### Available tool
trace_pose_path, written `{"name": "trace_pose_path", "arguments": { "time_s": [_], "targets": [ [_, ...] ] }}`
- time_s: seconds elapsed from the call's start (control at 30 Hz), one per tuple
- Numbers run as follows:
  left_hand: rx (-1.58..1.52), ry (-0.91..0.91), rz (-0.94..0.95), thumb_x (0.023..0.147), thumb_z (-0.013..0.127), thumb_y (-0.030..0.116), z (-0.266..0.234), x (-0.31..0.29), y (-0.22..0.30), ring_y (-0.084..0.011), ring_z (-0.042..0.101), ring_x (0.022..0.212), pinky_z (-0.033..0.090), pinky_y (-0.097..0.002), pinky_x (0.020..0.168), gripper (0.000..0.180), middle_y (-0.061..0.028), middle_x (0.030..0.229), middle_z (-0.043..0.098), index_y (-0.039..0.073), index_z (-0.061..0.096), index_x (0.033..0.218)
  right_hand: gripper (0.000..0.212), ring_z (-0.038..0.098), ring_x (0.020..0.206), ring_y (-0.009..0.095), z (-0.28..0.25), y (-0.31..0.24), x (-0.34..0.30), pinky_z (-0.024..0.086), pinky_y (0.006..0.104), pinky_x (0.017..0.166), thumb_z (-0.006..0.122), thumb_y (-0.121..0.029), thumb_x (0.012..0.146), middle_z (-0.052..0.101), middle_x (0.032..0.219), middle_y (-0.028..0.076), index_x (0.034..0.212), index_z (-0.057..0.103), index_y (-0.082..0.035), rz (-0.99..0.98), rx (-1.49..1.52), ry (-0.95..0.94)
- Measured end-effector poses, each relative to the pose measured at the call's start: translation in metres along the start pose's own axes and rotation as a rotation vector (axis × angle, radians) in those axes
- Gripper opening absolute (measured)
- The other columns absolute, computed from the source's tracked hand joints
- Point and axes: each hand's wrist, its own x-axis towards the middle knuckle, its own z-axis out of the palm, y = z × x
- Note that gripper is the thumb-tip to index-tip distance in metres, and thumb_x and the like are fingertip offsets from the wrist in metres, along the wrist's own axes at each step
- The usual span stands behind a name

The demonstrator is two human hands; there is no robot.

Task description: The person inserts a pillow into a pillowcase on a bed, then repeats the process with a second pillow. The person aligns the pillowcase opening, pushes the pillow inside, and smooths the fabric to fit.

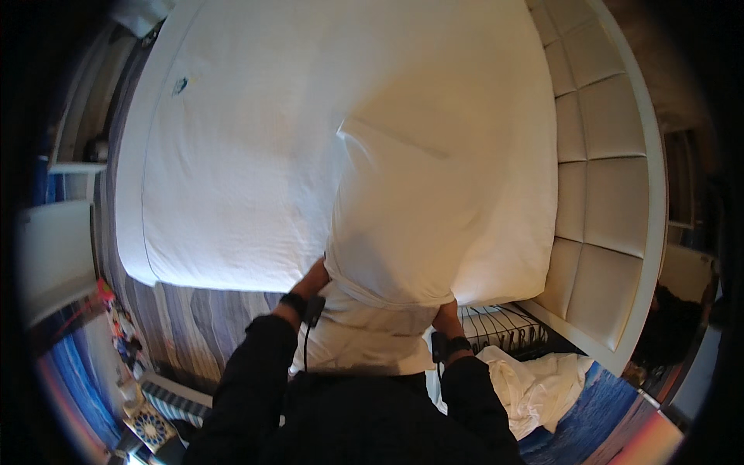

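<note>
A pillow (360, 341) sits partly inside a white pillowcase (403, 225), its uncovered end toward my body. The case's hem runs across the pillow between my hands, and one corner of the case points away over the bed. My left hand (314, 280) grips the case at the left end of the hem. At the right end, my right hand (446, 316) is closed on the hem too, its fingers mostly hidden by the cloth. Both wrists wear dark bands with small dark devices.
Beneath the pillowcase lies a bare white mattress (232, 186). A tufted light headboard (612, 201) stands at the right. Crumpled white cloth (535, 387) lies at the lower right, near a striped bed base. Grey wavy-patterned flooring (209, 325) shows at the lower left.
</note>
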Motion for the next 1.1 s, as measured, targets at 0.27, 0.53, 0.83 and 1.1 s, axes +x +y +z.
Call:
{"name": "trace_pose_path", "arguments": {
  "time_s": [0.27,0.53,0.83,1.1],
  "targets": [
    [-0.784,-0.139,-0.179,0.108,0.049,0.022,0.01,-0.051,0.22,-0.0171,0.067,0.105,0.055,-0.0326,0.089,0.033,-0.0092,0.121,0.069,0.001,0.06,0.13,0.045,0.067,0.111,0.035,0.06,-0.023,0.007,0.054,0.0443,0.095,0.061,-0.029,0.094,0.07,0.119,0.019,0.128,0.063,0.0,0.054,-0.309,-0.244],
    [0.351,-0.031,0.337,0.093,0.062,0.013,0.077,0.0,0.259,-0.0256,0.068,0.09,0.054,-0.0396,0.079,0.02,-0.0131,0.096,0.07,-0.002,0.062,0.107,0.039,0.068,0.105,0.038,0.08,0.009,0.068,0.054,0.0453,0.09,0.063,-0.03,0.093,0.072,0.11,0.022,0.117,0.068,0.0,-0.282,-1.519,-0.385],
    [0.605,-0.181,0.415,0.095,0.057,0.016,0.189,-0.005,0.138,-0.0413,0.062,0.102,0.049,-0.0496,0.088,0.018,-0.021,0.104,0.066,0.004,0.066,0.106,0.034,0.069,0.09,0.039,0.028,-0.064,0.003,0.055,0.0462,0.082,0.07,-0.023,0.09,0.07,0.1,0.021,0.112,0.065,0.002,-0.444,-1.217,0.32],
    [0.93,0.569,0.675,0.081,0.067,0.002,0.017,0.085,0.22,-0.0417,0.047,0.134,0.035,-0.0521,0.114,0.063,-0.0203,0.141,0.056,0.004,0.05,0.142,0.056,0.061,0.115,0.04,0.134,-0.123,0.036,0.05,0.0491,0.095,0.076,-0.021,0.084,0.061,0.126,0.025,0.13,0.054,0.002,-0.979,-1.24,0.155]
  ]
}}
